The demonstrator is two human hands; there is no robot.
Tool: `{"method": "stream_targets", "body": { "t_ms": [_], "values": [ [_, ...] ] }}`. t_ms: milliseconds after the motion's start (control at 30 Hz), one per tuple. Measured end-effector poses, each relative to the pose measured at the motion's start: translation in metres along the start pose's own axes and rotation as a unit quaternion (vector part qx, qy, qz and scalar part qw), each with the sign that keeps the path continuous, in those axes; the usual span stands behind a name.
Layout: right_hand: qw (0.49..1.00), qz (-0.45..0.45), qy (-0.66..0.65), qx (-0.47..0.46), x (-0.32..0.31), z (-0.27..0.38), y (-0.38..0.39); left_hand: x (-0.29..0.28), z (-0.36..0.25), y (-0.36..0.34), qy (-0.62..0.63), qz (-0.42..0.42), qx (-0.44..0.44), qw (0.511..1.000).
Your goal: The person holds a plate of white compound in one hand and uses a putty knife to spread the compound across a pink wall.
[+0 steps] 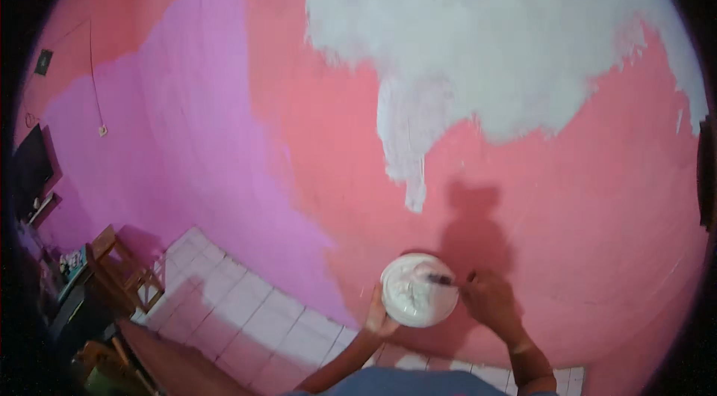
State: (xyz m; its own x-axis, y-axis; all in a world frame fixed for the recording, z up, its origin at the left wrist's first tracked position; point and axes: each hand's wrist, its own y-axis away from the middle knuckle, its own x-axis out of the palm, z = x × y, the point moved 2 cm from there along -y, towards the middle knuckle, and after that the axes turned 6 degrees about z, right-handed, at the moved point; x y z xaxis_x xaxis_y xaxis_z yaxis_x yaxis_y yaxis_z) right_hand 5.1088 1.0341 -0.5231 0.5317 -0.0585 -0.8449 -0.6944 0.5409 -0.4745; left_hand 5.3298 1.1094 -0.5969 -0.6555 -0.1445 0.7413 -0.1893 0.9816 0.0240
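My left hand (pixel 382 316) grips the left side of a round white tub (pixel 387 300), held in front of the pink wall. Inside lies thick white paint (pixel 411 293). In my closed right hand (pixel 489 306) is a paintbrush (pixel 441 279); its dark part shows over the tub's right side, and its tip is in or just above the paint. Fingers hide much of the handle. Above the tub, a large white painted patch (pixel 463 30) with ragged edges covers the upper wall, and one narrow streak runs down from it.
Coral pink wall (pixel 321 134) meets a purple section (pixel 209 97) on the left. White floor tiles (pixel 276 329) run along its foot. A wooden chair (pixel 127 269), a dark screen (pixel 33 164) and a wall socket (pixel 103 131) are at the left. My shadow falls on the wall.
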Motion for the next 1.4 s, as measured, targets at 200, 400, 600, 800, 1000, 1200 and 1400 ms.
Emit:
{"method": "stream_targets", "body": {
  "t_ms": [200, 400, 600, 800, 1000, 1200, 1400],
  "values": [
    [0.995, 0.061, 0.059, -0.047, 0.0, -0.063, 0.056, 0.007, 0.09, -0.032, -0.032, 0.061, 0.054, 0.996],
    [0.977, 0.151, 0.153, -0.002, 0.03, -0.203, 0.217, -0.004, 0.301, -0.04, -0.023, 0.1, 0.074, 0.992],
    [0.989, 0.103, 0.109, -0.014, 0.055, -0.19, 0.206, -0.006, 0.301, -0.037, -0.295, 0.14, 0.14, 0.935],
    [0.992, 0.058, 0.099, 0.052, 0.054, -0.206, 0.208, -0.011, 0.319, -0.051, -0.003, 0.088, 0.033, 0.996],
    [0.982, 0.129, 0.099, 0.094, 0.072, -0.216, 0.236, -0.017, 0.326, -0.052, 0.004, 0.077, 0.013, 0.997],
    [0.97, 0.146, 0.096, 0.169, 0.061, -0.214, 0.272, -0.012, 0.342, -0.065, 0.035, 0.166, -0.01, 0.986],
    [0.987, 0.05, 0.078, 0.134, 0.044, -0.209, 0.27, 0.003, 0.357, -0.056, 0.059, 0.101, -0.06, 0.991]
  ]
}}
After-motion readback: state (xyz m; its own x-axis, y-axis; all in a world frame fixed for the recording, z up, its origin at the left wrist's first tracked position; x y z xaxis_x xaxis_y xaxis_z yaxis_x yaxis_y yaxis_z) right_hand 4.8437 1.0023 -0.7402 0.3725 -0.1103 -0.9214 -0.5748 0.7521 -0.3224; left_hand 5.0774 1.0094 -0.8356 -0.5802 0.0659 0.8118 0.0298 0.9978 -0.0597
